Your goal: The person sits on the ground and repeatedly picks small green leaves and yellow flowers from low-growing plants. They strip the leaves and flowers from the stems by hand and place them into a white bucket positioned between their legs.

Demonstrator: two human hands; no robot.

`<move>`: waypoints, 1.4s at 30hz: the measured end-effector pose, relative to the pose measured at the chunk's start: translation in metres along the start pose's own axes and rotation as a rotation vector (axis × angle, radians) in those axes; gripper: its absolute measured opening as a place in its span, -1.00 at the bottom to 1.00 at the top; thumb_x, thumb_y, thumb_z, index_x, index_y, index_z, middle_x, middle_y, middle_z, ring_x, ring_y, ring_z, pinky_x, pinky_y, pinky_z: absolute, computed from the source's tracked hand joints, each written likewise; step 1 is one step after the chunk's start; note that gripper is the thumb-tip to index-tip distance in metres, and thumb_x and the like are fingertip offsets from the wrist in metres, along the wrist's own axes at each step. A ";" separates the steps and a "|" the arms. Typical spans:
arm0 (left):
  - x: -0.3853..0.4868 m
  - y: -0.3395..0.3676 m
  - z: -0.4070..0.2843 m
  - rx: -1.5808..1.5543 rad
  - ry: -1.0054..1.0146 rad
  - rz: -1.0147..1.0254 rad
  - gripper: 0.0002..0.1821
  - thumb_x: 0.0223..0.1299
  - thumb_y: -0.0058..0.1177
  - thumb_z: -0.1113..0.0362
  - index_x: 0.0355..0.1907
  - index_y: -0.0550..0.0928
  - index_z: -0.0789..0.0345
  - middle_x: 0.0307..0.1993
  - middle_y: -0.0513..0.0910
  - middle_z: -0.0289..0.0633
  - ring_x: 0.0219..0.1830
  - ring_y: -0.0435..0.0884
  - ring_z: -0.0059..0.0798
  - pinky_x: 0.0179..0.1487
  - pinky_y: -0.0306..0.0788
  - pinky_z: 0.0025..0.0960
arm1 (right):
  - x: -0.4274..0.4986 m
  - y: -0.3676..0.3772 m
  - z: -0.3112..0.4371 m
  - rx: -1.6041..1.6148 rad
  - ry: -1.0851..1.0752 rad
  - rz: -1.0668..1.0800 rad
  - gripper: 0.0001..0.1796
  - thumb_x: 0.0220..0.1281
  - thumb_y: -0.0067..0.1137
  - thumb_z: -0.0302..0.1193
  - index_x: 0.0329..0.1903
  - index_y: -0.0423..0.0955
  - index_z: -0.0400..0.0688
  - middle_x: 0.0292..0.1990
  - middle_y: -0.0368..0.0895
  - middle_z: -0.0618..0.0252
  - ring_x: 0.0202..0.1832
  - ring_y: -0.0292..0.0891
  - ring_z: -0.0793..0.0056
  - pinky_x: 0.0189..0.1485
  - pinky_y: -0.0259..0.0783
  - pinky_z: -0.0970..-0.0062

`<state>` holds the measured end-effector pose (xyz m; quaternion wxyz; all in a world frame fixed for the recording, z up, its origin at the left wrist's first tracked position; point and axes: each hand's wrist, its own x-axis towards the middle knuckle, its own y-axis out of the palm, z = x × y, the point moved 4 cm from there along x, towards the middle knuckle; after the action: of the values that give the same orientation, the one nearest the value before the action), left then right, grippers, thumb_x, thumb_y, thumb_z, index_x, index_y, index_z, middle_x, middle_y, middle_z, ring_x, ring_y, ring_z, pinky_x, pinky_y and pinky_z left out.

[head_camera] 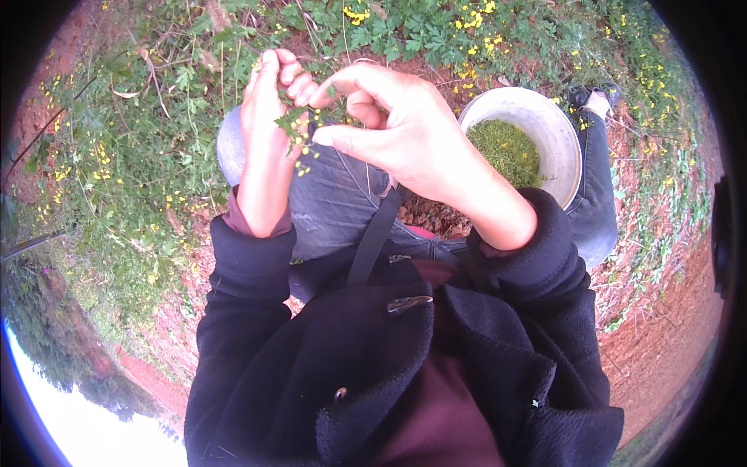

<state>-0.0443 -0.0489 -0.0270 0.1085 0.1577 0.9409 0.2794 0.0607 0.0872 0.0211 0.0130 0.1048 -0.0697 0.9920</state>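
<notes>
My left hand [265,102] is raised at the upper left with its fingers curled on a thin plant stem. From there a sprig with green leaves and small yellow-green buds [300,143] hangs between my two hands. My right hand [391,119] reaches across from the right, its index fingertip close to the fingers of my left hand. The right thumb and index finger are apart, with the buds beside the thumb tip. Whether the right fingers touch the stem cannot be told. A whitish round bucket [563,146] stands right of my right hand, with a heap of small green buds [505,152] inside.
Leafy plants with yellow flowers [478,20] grow ahead and at the left. My legs in grey jeans [332,198] are bent, one on each side of the bucket. Dry leaves [435,213] lie on the ground between them. Reddish soil [659,356] shows at the lower right.
</notes>
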 end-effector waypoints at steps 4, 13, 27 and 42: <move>-0.001 0.004 -0.004 0.127 0.011 -0.088 -0.75 0.45 -0.20 0.18 -0.26 0.39 0.34 -0.53 0.25 -0.38 -0.54 0.19 -0.63 -0.50 0.17 -0.55 | 0.012 0.017 -0.001 -0.195 -0.055 -0.069 -0.66 -0.07 0.25 -0.51 -0.14 0.49 -0.08 -0.65 0.25 0.34 -0.62 0.17 0.58 -0.52 0.21 0.51; 0.002 -0.001 0.001 -0.010 -0.012 -0.038 -0.76 0.44 -0.18 0.20 -0.27 0.39 0.34 -0.54 0.25 -0.38 -0.56 0.18 -0.67 -0.52 0.15 -0.57 | 0.002 0.015 -0.006 -0.077 -0.183 -0.069 -0.81 0.25 0.15 -0.41 -0.18 0.37 -0.21 -0.64 0.36 0.30 -0.60 0.32 0.57 -0.50 0.25 0.47; 0.008 -0.010 0.002 -0.209 -0.051 0.098 -0.76 0.44 -0.18 0.21 -0.26 0.42 0.35 -0.53 0.27 -0.37 -0.55 0.19 -0.64 -0.49 0.13 -0.54 | -0.062 -0.049 -0.056 0.780 0.267 0.038 -0.82 0.40 -0.05 -0.36 -0.10 0.38 -0.22 -0.40 0.42 0.40 -0.48 0.21 0.79 -0.46 0.21 0.73; 0.008 -0.007 0.003 -0.129 -0.031 0.069 -0.75 0.45 -0.18 0.19 -0.25 0.41 0.36 -0.53 0.27 -0.37 -0.55 0.18 -0.65 -0.48 0.13 -0.55 | -0.011 -0.002 -0.003 -0.387 -0.346 -0.161 -0.75 -0.05 0.33 -0.42 -0.29 0.47 -0.16 -0.38 0.56 0.25 -0.31 0.55 0.25 -0.20 0.48 0.34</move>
<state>-0.0521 -0.0500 -0.0343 0.1235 0.1868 0.9133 0.3403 0.0712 0.0899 0.0159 0.0995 0.2737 -0.2505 0.9233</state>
